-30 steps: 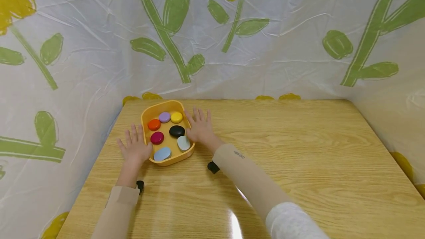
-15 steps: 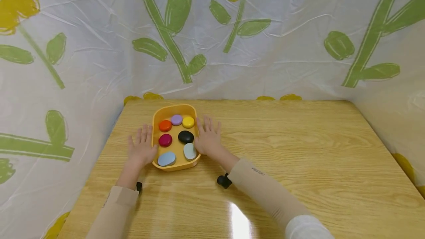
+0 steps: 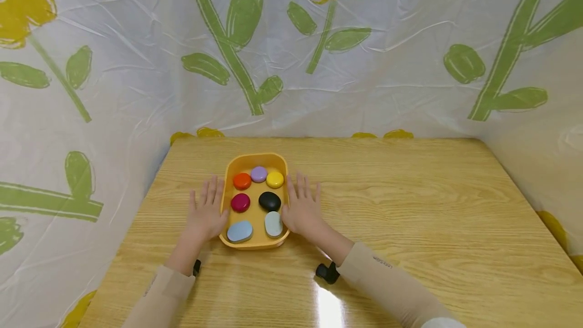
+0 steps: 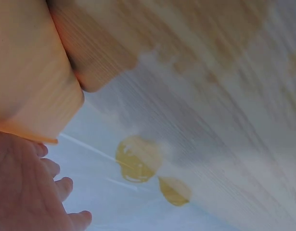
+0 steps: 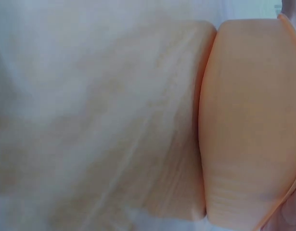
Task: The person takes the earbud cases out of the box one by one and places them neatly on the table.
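A shallow orange-yellow tray (image 3: 255, 246) with rounded corners stands on the table between my hands. My left hand (image 3: 207, 216) rests against its left side, fingers straight and spread, thumb at the rim. On the right side, my right hand (image 3: 302, 211) presses the same way with straight fingers. Several smooth pebble-shaped pieces lie inside: red-orange (image 3: 242, 181), lilac (image 3: 258, 174), yellow (image 3: 275, 179), crimson (image 3: 240, 202), black (image 3: 269, 201), light blue (image 3: 240, 231) and pale grey-green (image 3: 274, 224). Both wrist views show the tray's outer wall (image 4: 32, 72) close up, meeting the tabletop.
The wood-grain table (image 3: 410, 216) extends widely to the right of the tray. Behind it and at the sides hangs a pale sheet (image 3: 387, 65) printed with yellow flowers and green leaves. Black wrist mounts (image 3: 327, 273) stick out beneath the forearms.
Between both hands, the tray has slid to the right and toward me, turning slightly straighter. The pieces have travelled with it, keeping roughly the same layout.
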A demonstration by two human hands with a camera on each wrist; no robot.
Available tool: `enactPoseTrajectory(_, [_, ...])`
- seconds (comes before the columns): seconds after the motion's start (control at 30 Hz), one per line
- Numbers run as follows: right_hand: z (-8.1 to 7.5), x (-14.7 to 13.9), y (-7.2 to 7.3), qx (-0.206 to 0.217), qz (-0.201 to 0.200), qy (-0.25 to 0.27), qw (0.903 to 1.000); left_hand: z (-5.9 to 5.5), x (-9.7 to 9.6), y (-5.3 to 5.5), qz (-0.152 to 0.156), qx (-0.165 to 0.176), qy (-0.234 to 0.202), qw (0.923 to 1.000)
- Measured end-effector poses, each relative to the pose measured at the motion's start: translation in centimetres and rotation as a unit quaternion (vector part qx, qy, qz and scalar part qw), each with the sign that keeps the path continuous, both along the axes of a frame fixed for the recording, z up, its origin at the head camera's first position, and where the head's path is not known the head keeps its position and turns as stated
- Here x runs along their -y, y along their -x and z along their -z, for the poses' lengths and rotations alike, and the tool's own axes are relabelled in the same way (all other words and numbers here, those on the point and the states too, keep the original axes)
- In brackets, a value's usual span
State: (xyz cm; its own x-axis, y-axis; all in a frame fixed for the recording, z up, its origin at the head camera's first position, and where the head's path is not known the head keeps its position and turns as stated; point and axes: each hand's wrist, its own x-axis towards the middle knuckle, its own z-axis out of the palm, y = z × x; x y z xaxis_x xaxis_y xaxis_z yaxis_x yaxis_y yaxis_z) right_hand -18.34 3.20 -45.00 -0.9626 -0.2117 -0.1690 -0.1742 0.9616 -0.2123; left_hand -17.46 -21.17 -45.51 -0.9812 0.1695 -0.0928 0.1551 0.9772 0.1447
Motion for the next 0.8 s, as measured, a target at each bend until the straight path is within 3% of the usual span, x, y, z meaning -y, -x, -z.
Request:
enactPoseTrajectory(0.23, [-0.2, -1.2, -1.5, 0.006, 0.014, 0.007, 0.9999, 0.0, -1.2, -0.9, 0.008, -0.012, 0.004, 0.9999])
enactPoseTrajectory(0.8, [0.3, -3.8, -4.6, -0.034, 0.021, 0.025, 0.9989, -0.1, -3.8, -3.2, 0.016, -0.023, -0.015, 0.9995])
